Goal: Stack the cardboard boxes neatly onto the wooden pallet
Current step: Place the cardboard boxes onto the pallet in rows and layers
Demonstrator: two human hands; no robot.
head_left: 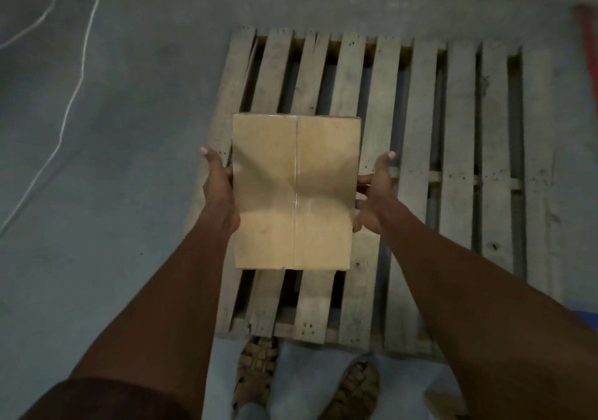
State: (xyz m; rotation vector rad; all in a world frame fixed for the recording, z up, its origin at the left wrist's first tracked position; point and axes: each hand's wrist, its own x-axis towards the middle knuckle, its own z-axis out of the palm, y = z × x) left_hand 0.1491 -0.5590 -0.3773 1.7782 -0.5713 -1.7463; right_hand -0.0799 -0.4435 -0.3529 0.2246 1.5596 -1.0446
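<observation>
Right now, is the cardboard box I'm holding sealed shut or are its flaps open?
Shut. The cardboard box has both top flaps lying flat, meeting at a centre seam with clear tape along it. The left hand and right hand grip its sides.

Dim, soft-focus frame with wide-angle bending at edges.

No words, numbers or signs can be read anywhere. The top of the cardboard box (293, 193) is plain brown, with only a strip of clear tape down its middle and no label or print. The boards of the wooden pallet (420, 160) are bare wood with small dark nail holes and no stamp or mark that can be read. The picture is dim and a bit blurry, so any tiny print would be too small to tell.
</observation>
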